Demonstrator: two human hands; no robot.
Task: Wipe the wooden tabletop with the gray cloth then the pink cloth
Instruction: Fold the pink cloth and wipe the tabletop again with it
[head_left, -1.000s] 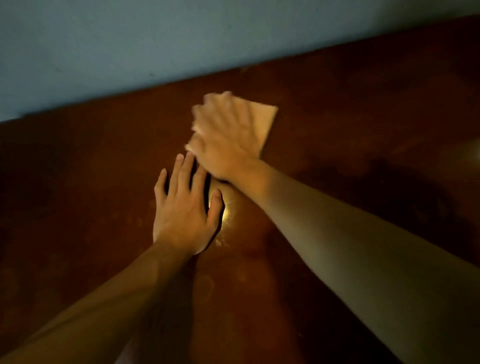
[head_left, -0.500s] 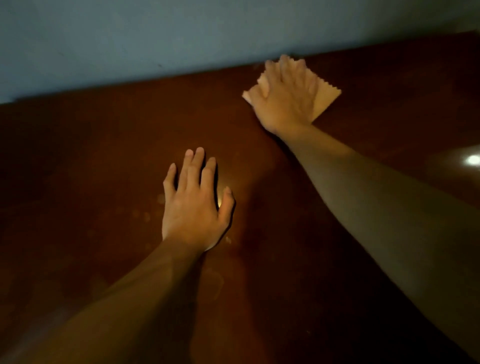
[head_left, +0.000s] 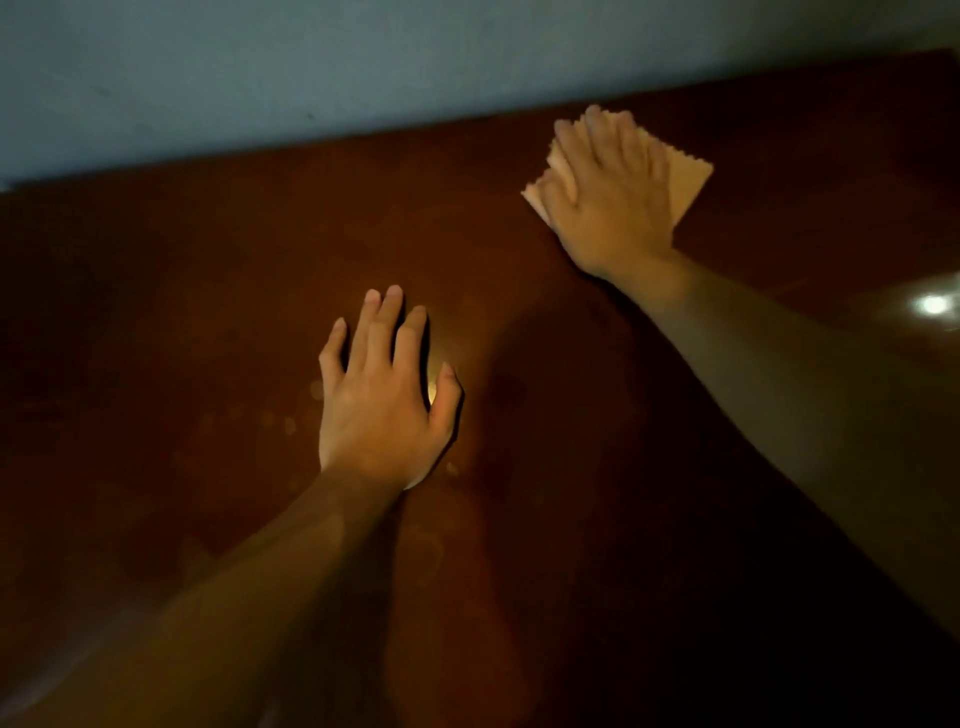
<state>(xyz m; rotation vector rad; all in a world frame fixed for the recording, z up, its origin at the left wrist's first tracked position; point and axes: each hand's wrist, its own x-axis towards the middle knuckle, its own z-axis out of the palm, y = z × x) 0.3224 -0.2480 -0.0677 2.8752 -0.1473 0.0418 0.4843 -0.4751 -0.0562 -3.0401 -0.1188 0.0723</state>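
The dark wooden tabletop (head_left: 208, 312) fills most of the view in dim light. A folded pink cloth (head_left: 688, 182) with a zigzag edge lies near the table's far edge, right of centre. My right hand (head_left: 605, 200) lies flat on it with straight fingers, pressing it onto the wood and covering most of it. My left hand (head_left: 382, 400) rests flat on the bare wood in the middle, fingers straight and slightly spread, holding nothing. No gray cloth is in view.
A pale blue-grey wall (head_left: 363, 67) runs along the table's far edge. A bright light reflection (head_left: 932, 305) shines on the wood at the right. A smaller glare shows beside my left thumb.
My right hand has slid the pink cloth from just beyond my left fingertips to the right and toward the wall. My left hand has stayed flat in the same place.
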